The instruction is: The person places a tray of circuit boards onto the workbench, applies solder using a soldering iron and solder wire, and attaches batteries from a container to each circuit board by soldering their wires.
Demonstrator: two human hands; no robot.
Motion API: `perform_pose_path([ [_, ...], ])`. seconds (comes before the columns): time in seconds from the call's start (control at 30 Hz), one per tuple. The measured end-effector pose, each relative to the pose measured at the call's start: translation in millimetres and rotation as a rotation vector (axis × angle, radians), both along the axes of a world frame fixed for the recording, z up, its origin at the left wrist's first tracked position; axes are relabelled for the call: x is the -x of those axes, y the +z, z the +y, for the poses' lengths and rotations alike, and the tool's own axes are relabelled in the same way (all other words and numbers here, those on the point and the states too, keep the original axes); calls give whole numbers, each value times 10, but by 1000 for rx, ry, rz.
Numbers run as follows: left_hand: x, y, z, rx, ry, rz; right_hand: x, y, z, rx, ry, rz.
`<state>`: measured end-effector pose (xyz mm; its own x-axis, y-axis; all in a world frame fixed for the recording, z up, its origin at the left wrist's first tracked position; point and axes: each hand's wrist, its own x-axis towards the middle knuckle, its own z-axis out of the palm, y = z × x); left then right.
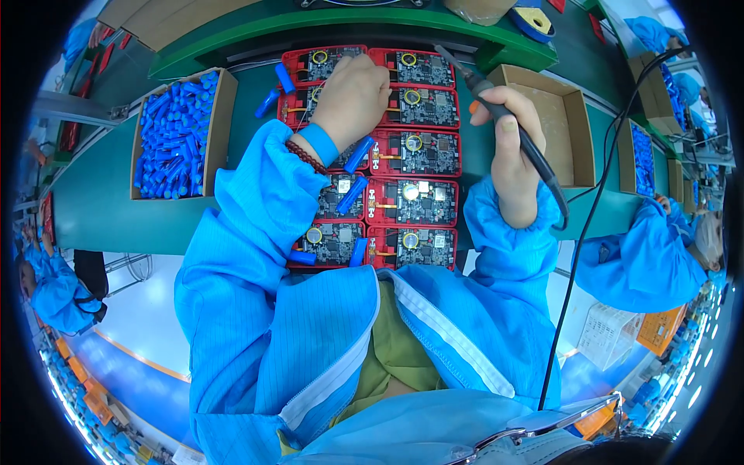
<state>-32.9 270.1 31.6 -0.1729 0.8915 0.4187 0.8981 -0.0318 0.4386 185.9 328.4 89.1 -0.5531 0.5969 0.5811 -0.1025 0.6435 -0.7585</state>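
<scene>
Two columns of red plastic cases (459,155) stand in front of me, each holding a dark circuit board (434,146) with a round yellow-rimmed part. My left hand (353,94) is over the upper left cases, its fingers bent and closed; the fingertips and whatever they pinch are hidden. My right hand (513,128) grips a soldering iron (536,155), raised to the right of the cases with its tip angled up and left. Blue cylindrical battery cells (359,155) lie across the left column, and others rest beside the upper left case.
At left stands a cardboard box (220,139) full of blue cells. Another cardboard box (570,132) is right of my right hand. A black cable (593,225) hangs at right. Behind the cases runs a green ledge (349,37) with a yellow sponge (533,22). Co-workers sit on both sides.
</scene>
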Motion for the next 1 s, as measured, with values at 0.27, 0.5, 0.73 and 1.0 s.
perform_pose_path([
  [0.27,0,97,-119,-160,-1,86,-342,107,-337,61,-309,42],
  [0.5,114,827,-1007,-237,2,189,-595,56,-293,44,-289,193],
  [0.73,1477,877,-2016,60,491,408,-570,52,-337,76,-298,187],
  [1.0,2314,541,-2464,510,878,315,-567,74,-375,75,-274,164],
])
